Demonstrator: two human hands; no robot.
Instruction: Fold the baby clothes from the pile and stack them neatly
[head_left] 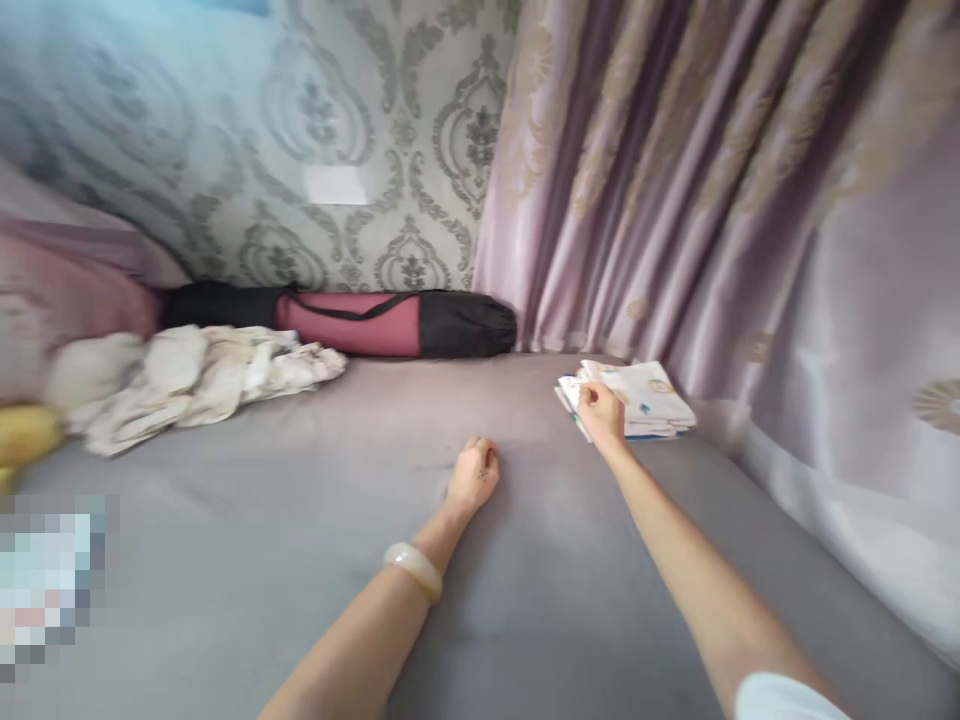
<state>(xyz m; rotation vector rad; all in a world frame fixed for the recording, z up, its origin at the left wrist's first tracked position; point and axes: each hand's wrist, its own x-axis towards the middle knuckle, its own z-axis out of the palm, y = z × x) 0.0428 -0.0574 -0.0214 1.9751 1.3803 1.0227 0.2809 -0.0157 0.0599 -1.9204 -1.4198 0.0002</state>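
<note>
Bed (285, 570) with a smooth grey cover. Along the far edge lies a long black and maroon bag (375, 341) with a black strap. Near the far right corner rests a neat stack of folded white printed cloths (654, 402). Toward the far left corner, a crumpled cream cloth (210, 375) spreads in front of the bag; a yellow object (28, 436), only partly visible, lies farther left, nearer the viewer.
</note>
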